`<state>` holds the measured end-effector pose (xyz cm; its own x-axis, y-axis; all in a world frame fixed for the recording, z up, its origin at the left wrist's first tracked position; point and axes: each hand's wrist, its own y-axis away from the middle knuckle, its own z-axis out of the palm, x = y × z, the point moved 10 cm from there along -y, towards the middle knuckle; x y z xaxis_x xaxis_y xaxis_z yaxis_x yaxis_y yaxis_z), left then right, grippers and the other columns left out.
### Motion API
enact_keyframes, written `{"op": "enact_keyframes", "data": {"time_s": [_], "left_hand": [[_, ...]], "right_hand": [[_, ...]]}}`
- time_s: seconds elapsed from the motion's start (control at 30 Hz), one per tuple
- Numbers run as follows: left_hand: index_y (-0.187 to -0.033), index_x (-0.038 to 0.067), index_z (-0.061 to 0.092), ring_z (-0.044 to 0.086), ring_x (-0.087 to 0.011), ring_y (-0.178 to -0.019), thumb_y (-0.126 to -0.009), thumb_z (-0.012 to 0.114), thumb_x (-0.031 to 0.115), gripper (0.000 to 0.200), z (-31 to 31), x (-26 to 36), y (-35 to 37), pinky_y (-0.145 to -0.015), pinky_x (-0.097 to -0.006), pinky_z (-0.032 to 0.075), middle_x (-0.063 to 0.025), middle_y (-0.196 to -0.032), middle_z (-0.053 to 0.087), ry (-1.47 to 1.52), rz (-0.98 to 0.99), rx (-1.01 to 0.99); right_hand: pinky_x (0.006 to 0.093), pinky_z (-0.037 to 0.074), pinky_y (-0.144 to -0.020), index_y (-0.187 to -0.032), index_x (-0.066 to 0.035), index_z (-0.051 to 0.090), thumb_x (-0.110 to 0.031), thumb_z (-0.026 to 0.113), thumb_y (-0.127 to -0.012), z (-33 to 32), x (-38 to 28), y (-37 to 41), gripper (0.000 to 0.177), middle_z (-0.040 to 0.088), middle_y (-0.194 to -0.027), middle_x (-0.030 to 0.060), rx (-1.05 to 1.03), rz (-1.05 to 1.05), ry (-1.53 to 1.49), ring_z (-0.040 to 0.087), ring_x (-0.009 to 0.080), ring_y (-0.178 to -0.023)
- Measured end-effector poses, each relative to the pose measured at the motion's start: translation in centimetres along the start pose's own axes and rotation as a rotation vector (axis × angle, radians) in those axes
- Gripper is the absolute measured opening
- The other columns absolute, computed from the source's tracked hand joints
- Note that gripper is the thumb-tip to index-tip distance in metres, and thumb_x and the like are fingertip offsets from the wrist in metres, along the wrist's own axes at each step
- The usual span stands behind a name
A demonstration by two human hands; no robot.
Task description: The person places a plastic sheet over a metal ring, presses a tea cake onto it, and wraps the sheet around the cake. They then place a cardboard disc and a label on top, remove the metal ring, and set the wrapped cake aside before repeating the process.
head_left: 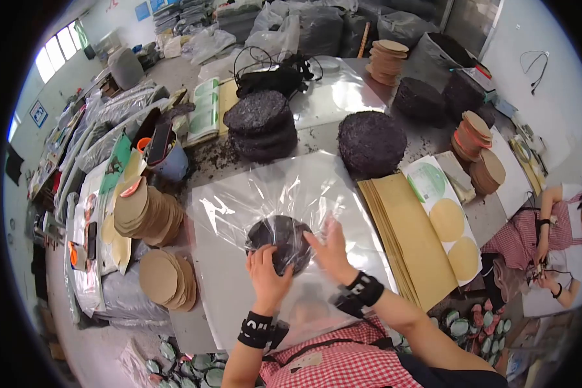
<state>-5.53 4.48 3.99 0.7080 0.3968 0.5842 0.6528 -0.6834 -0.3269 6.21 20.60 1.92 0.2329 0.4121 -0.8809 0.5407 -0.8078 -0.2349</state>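
Smooth the film [284, 187] evenly; your left hand [268, 277] curls at the dark disc [288, 237]'s seven o'clock, hold unclear; right hand [333, 253] spread, empty.

Blackish disc [287, 231]; red-and-white checked apron [355, 363]; 2 white-marked black wristbands [366, 288].

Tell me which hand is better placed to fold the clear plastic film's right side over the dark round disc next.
Probably your right hand, at the right edge of the dark disc, fingers raised; your left hand rests on its near-left side.
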Motion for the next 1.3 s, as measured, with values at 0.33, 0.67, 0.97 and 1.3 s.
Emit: {"op": "enact_keyframes", "data": {"time_s": [0.33, 0.67, 0.97, 1.3], "left_hand": [[-0.108, 0.005, 0.065, 0.061, -0.0293, -0.109, -0.079, 0.076, 0.016, 0.033, -1.1, -2.2, 1.4, -0.111, -0.0491, 0.034, -0.0114, -0.108, 0.065, 0.205, 0.119, 0.045], [-0.144, -0.004, 0.046, 0.05, -0.0346, -0.133, -0.088, 0.073, 0.021, 0.068, -1.7, -1.0, -3.2, -0.113, -0.0452, 0.037, -0.0224, -0.141, 0.054, 0.406, 0.091, 0.064], [-0.152, -0.002, 0.03, 0.056, -0.031, -0.126, -0.08, 0.081, 0.012, 0.09, 0.6, -3.6, -2.9, -0.108, -0.0417, 0.043, -0.016, -0.141, 0.051, 0.763, -0.192, 0.072], [-0.117, 0.005, 0.057, 0.05, -0.0252, -0.126, -0.08, 0.084, 0.02, 0.048, 1.2, -5.3, -2.6, -0.105, -0.0399, 0.042, -0.0099, -0.134, 0.048, 0.981, -0.132, 0.021]], "right_hand": [[0.0481, 0.047, -0.106, -0.131, 0.007, 0.056, -0.006, 0.054, -0.09, 10.2, -4.7, 1.2, 0.043, 0.061, -0.13, 0.0235, -0.367, -0.488, 0.213, 0.059, 0.0385, -0.123], [0.0387, 0.052, -0.092, -0.12, 0.002, 0.064, -0.013, 0.057, -0.095, 7.9, -5.3, -1.4, 0.03, 0.067, -0.115, 0.0188, -0.651, -0.343, 0.07, 0.065, 0.0316, -0.106], [0.0378, 0.052, -0.088, -0.117, -0.001, 0.065, -0.025, 0.053, -0.103, 8.5, -4.1, -9.3, 0.031, 0.072, -0.105, 0.0178, -0.208, -0.098, -0.466, 0.068, 0.0312, -0.097], [0.0358, 0.05, -0.072, -0.079, -0.003, 0.064, -0.026, 0.048, -0.103, 7.5, -5.5, -5.2, 0.037, 0.063, -0.073, 0.0078, -0.193, -0.197, -0.683, 0.063, 0.026, -0.073]]}}
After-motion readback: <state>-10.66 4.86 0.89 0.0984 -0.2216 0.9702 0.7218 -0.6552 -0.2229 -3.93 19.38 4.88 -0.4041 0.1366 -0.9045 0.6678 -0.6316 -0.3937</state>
